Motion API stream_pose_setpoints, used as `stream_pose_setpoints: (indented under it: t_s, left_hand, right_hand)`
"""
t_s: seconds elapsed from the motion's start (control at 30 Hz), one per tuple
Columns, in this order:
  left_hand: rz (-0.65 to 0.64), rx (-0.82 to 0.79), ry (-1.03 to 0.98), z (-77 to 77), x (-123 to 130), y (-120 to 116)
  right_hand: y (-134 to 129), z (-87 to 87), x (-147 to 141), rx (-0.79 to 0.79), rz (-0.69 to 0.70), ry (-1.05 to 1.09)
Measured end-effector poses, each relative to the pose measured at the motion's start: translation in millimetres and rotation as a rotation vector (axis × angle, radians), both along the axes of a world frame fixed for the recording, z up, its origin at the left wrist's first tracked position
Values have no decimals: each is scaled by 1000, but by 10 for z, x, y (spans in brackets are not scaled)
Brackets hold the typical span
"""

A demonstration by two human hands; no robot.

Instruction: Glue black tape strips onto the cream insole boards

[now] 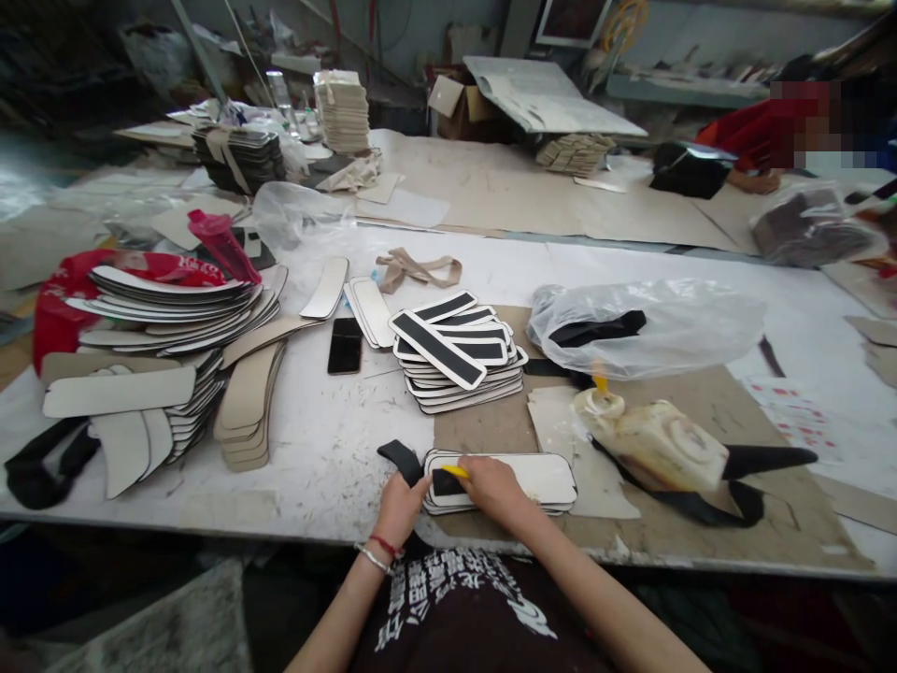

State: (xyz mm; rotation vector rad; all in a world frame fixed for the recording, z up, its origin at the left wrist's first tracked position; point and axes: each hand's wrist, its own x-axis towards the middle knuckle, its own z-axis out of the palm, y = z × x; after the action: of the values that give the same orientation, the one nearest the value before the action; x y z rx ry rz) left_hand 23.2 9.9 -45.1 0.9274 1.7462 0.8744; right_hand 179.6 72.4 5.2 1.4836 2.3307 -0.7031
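Near the table's front edge lies a small stack of long white rounded panels (539,469). A black strip (399,458) is pinched in my left hand (398,512), at the stack's left end; part of it lies along the top panel. My right hand (496,488) is closed on a thin yellow tool (455,471), its tip over the black strip on that panel. Just beyond my hands is a pile of white panels with black strips down their middles (448,348). To the right rests a stained plastic jug (673,441) with a yellow piece at its mouth.
On the left are stacks of curved panels (175,313), a pink bottle (222,245) and a black phone (345,346). A clear plastic bag (673,327) with black material sits at right. Across the table, a person in a red sleeve (743,126) is at the far right.
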Motion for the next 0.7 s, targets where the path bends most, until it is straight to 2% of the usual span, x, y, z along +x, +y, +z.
stream_pose_setpoints:
  t_s: [0.2, 0.37, 0.7]
  left_hand:
    - [-32, -41, 88, 77, 40, 27]
    - [7, -135, 102, 124, 94, 73]
    - [17, -71, 87, -103, 118, 46]
  right_hand:
    - [-1, 3, -52, 15, 23, -47]
    - [26, 17, -52, 1, 11, -42]
    - [25, 25, -55, -6, 6, -46]
